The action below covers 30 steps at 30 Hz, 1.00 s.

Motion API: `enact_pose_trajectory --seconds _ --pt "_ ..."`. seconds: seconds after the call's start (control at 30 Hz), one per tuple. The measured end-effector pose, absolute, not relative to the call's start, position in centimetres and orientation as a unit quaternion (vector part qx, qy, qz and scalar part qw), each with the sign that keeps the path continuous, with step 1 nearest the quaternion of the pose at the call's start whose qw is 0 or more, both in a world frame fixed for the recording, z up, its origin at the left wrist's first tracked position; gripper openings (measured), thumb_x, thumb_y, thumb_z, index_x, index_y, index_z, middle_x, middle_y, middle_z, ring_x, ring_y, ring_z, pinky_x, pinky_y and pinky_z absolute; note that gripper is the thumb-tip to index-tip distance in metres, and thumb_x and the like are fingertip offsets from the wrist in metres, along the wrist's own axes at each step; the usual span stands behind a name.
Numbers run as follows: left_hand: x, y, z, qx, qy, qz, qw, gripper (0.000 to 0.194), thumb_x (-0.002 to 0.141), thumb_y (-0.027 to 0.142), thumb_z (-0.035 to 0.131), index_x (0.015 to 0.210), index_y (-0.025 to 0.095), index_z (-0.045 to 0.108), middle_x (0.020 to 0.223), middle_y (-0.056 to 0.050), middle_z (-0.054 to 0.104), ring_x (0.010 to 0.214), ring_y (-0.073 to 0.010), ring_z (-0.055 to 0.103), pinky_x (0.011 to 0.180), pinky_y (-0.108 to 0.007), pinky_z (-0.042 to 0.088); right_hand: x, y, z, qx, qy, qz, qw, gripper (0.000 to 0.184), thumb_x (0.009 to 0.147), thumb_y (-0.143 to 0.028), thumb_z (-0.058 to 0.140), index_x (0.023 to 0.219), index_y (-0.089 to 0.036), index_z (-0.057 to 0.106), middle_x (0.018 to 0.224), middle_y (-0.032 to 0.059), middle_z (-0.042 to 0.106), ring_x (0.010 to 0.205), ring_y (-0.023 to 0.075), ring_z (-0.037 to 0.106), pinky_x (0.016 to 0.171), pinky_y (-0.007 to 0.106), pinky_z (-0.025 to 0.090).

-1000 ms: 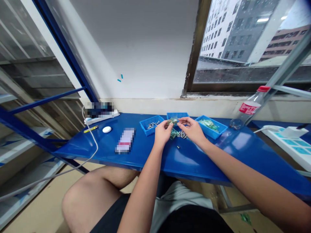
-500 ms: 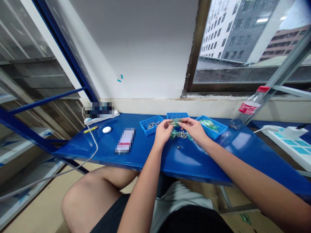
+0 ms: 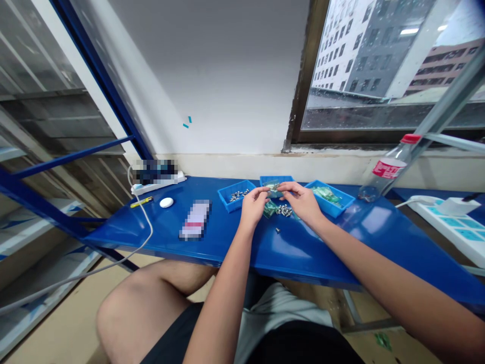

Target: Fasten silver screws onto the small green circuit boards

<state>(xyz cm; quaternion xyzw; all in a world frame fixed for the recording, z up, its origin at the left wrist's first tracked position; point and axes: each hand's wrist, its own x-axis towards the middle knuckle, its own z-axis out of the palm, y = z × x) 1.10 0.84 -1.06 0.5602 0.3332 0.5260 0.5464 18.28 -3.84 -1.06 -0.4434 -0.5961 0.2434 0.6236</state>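
Observation:
Between my two hands, just in front of the middle blue tray (image 3: 276, 179), is a small clear greenish plastic bag (image 3: 273, 188). My left hand (image 3: 254, 203) pinches its left side, and my right hand (image 3: 299, 201) pinches the right side. Whatever the bag contains is too small to make out. Below it on the blue table lie a pile of metal screws (image 3: 285, 210) and more green plastic bags (image 3: 270, 209). One loose screw (image 3: 278, 230) lies nearer to me.
A left blue tray (image 3: 230, 206) holds screws; a right blue tray (image 3: 340, 210) holds green bags. A phone (image 3: 195, 219), white round case (image 3: 166, 202) and yellow pen-like tool (image 3: 141, 202) lie leftward. At right stand a bottle (image 3: 390, 168) and power strip (image 3: 460, 222).
Both hands stay in nearly the same place. The bag between the fingertips has shifted and turned, and the finger positions have altered slightly. Trays and the screw pile look unmoved.

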Motion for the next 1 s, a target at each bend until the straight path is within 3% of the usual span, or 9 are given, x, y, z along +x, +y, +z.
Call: enact_pose_trajectory --seconds 0.1,0.23,0.37,0.53,0.67,0.8,0.9,1.0 --pt "1.2 0.4 -0.8 0.557 0.298 0.525 0.570 0.036 0.083 0.042 0.079 0.105 0.014 0.076 0.112 -0.013 0.078 0.107 -0.0266 0.073 0.100 -0.043 0.056 17.7 -4.3 -0.7 -0.421 -0.615 0.263 0.613 0.018 0.090 -0.038 0.068 0.096 -0.025 0.078 0.123 0.0075 0.071 0.106 0.0244 0.070 0.088 0.040 0.063" --pt "1.2 -0.1 -0.5 0.564 0.284 0.517 0.578 0.044 0.076 0.044 0.086 0.105 0.014 0.074 0.116 -0.016 0.077 0.112 -0.0281 0.072 0.107 -0.045 0.052 17.4 -4.6 -0.6 -0.418 -0.621 0.271 0.605 0.018 0.091 -0.039 0.068 0.097 -0.024 0.078 0.116 0.0062 0.076 0.110 0.0250 0.070 0.101 0.044 0.057" --pt "1.3 0.2 -0.8 0.561 0.276 0.516 0.587 0.042 0.079 0.048 0.082 0.102 0.014 0.072 0.109 -0.013 0.077 0.105 -0.0278 0.073 0.100 -0.046 0.057 17.7 -4.4 -0.7 -0.425 -0.620 0.270 0.602 0.021 0.092 -0.040 0.067 0.103 -0.025 0.078 0.113 0.0068 0.076 0.105 0.0245 0.071 0.099 0.045 0.058" --pt "1.2 0.8 -1.1 0.561 0.280 0.524 0.577 0.043 0.083 0.054 0.075 0.101 0.015 0.074 0.103 -0.010 0.076 0.093 -0.0261 0.073 0.086 -0.043 0.062 18.2 -4.0 -0.8 -0.462 -0.621 0.187 0.606 0.019 0.089 -0.040 0.070 0.097 -0.026 0.080 0.130 0.0087 0.068 0.120 0.0271 0.065 0.096 0.042 0.059" --pt "1.0 0.9 -1.1 0.572 0.307 0.521 0.554 0.043 0.086 0.052 0.073 0.108 0.016 0.074 0.109 -0.012 0.076 0.098 -0.0267 0.072 0.082 -0.039 0.061 18.1 -4.2 -0.7 -0.459 -0.606 0.287 0.583 0.024 0.089 -0.041 0.070 0.102 -0.024 0.079 0.115 0.0070 0.075 0.092 0.0227 0.073 0.089 0.042 0.061" --pt "0.7 0.6 -1.1 0.615 0.360 0.522 0.469 0.036 0.093 0.046 0.066 0.113 0.017 0.072 0.110 -0.012 0.077 0.100 -0.0264 0.073 0.090 -0.040 0.058 18.6 -4.4 0.3 -0.506 -0.574 0.232 0.601 0.031 0.090 -0.044 0.067 0.108 -0.021 0.077 0.110 0.0084 0.077 0.083 0.0226 0.074 0.085 0.041 0.061" --pt "0.4 0.0 -1.0 0.712 0.377 0.487 0.337 0.023 0.095 0.036 0.065 0.107 0.019 0.075 0.110 -0.012 0.077 0.103 -0.0276 0.071 0.099 -0.042 0.054 20.4 -4.5 1.7 -0.547 -0.574 0.108 0.600 0.034 0.092 -0.045 0.065 0.113 -0.021 0.075 0.117 0.0105 0.075 0.091 0.0257 0.075 0.087 0.041 0.061" --pt "0.3 -0.6 -1.0 0.782 0.365 0.436 0.254 0.020 0.091 0.032 0.068 0.104 0.019 0.076 0.111 -0.014 0.076 0.108 -0.0309 0.069 0.105 -0.044 0.049 23.5 -5.0 3.3 -0.587 -0.588 -0.011 0.557 0.033 0.092 -0.044 0.067 0.115 -0.022 0.074 0.118 0.0116 0.075 0.088 0.0263 0.074 0.086 0.042 0.061"
